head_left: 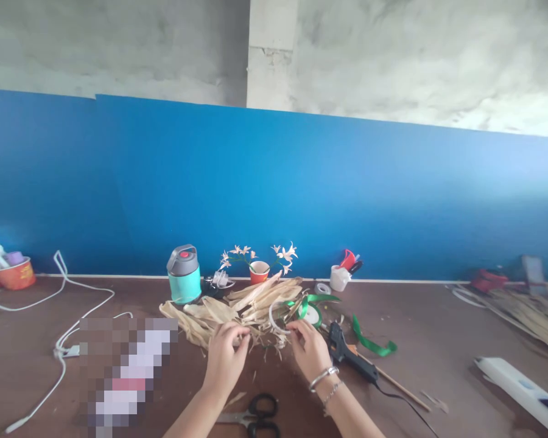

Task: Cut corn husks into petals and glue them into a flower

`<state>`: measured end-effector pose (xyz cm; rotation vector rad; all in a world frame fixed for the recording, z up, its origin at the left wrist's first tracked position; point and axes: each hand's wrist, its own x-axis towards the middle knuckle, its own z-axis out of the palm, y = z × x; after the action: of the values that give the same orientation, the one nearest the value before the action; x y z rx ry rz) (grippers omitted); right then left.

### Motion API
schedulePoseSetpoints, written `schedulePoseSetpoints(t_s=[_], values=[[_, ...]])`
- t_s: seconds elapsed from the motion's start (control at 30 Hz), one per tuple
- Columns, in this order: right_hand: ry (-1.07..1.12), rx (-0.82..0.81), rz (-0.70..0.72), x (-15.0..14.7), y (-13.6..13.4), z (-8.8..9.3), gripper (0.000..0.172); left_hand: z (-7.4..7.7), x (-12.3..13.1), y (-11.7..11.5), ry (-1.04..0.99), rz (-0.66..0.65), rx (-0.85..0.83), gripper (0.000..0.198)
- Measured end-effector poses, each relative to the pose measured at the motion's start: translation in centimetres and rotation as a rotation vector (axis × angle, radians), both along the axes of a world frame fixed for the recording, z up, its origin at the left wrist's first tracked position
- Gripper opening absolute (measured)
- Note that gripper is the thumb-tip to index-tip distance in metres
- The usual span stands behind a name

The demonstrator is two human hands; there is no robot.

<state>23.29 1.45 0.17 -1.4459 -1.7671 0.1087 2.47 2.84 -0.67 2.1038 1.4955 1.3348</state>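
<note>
My left hand (227, 351) is over the near edge of a pile of dried corn husks (210, 311), thumb and fingertips drawn together. Whatever it pinches is too small to make out. To its right, my right hand (309, 348), with a bracelet at the wrist, has its fingers curled together beside a white ring (274, 321). Whether it grips the ring or something else cannot be seen. Behind that hand lies a spool of green ribbon (311, 313). Black-handled scissors (251, 417) lie below, between my forearms. Small husk scraps (270, 350) are scattered between the hands.
A black glue gun (349, 356) and a thin stick (404, 386) lie to the right. At the back stand a turquoise flask (185, 286), an orange cup (258, 275) with pale flowers, and a white cup (340, 278) holding tools. A white cable (75, 289) trails across the left.
</note>
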Motion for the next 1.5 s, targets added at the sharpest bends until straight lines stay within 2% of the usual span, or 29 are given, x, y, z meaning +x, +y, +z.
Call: schedulePoseSetpoints(t_s=[0.07, 0.2, 0.27, 0.33, 0.43, 0.53, 0.6, 0.67, 0.77, 0.83, 0.9, 1.0, 1.1, 1.23, 1.3, 1.33, 1.43, 1.5], values=[[-0.01, 0.005, -0.012, 0.1, 0.0, 0.0, 0.022, 0.2, -0.8, 0.7, -0.103, 0.071, 0.017, 0.019], [-0.077, 0.048, -0.079, 0.3, 0.2, -0.3, 0.021, 0.8, -3.0, 2.4, -0.155, 0.256, -0.151, 0.033], [-0.078, 0.091, -0.069, 0.3, 0.4, -0.5, 0.02, 1.1, -3.8, 3.0, -0.042, 0.259, -0.213, 0.051], [-0.073, 0.115, -0.031, 0.3, 0.5, -0.6, 0.02, 1.2, -4.4, 3.4, 0.129, 0.243, -0.207, 0.057], [-0.1, 0.115, 0.023, -0.1, 0.1, 0.2, 0.02, 1.7, -4.7, 3.5, 0.328, 0.194, -0.16, 0.039], [-0.154, 0.083, 0.109, -1.1, -1.1, 1.6, 0.02, 3.0, -4.8, 3.3, 0.337, 0.217, -0.023, 0.025], [-0.178, 0.024, 0.21, -1.9, -2.1, 2.2, 0.019, 4.2, -4.8, 3.1, 0.2, 0.23, 0.092, 0.019], [-0.192, -0.085, 0.344, -2.7, -2.9, 2.2, 0.018, 5.4, -4.7, 2.7, -0.048, 0.171, 0.123, 0.017], [-0.261, -0.23, 0.487, -3.5, -3.4, 0.9, 0.014, 6.7, -4.1, 1.8, -0.474, 0.074, -0.085, 0.023], [-0.353, -0.231, 0.575, -3.9, -3.3, -0.1, 0.02, 7.1, -3.6, 1.1, -0.733, 0.018, -0.215, 0.027], [-0.429, -0.212, 0.574, -4.2, -3.1, -1.0, 0.026, 7.2, -3.2, 0.4, -0.865, -0.037, -0.361, 0.029], [-0.447, -0.18, 0.545, -4.8, -3.0, -1.4, 0.028, 7.1, -2.9, -0.3, -0.914, -0.155, -0.517, 0.034], [-0.378, -0.201, 0.549, -4.9, -3.2, -1.0, 0.03, 6.5, -3.3, -0.5, -0.947, -0.176, -0.559, 0.038], [-0.201, -0.368, 0.534, -4.0, -3.3, -0.3, 0.035, 5.4, -4.3, -0.4, -0.992, -0.137, -0.556, 0.037], [0.035, -0.47, 0.501, -3.4, -3.1, -0.2, 0.032, 5.0, -4.7, -0.2, -1.008, -0.114, -0.537, 0.039], [0.171, -0.564, 0.528, -3.1, -2.9, -0.1, 0.029, 4.8, -4.9, -0.1, -1.012, -0.101, -0.522, 0.039], [0.607, -0.88, 0.702, -2.7, -2.4, 0.4, 0.03, 4.6, -4.8, 0.0, -0.965, -0.078, -0.472, 0.039], [0.841, -0.951, 0.795, -2.7, -2.4, 1.1, 0.037, 4.6, -4.4, -0.3, -0.84, -0.054, -0.379, 0.035]])
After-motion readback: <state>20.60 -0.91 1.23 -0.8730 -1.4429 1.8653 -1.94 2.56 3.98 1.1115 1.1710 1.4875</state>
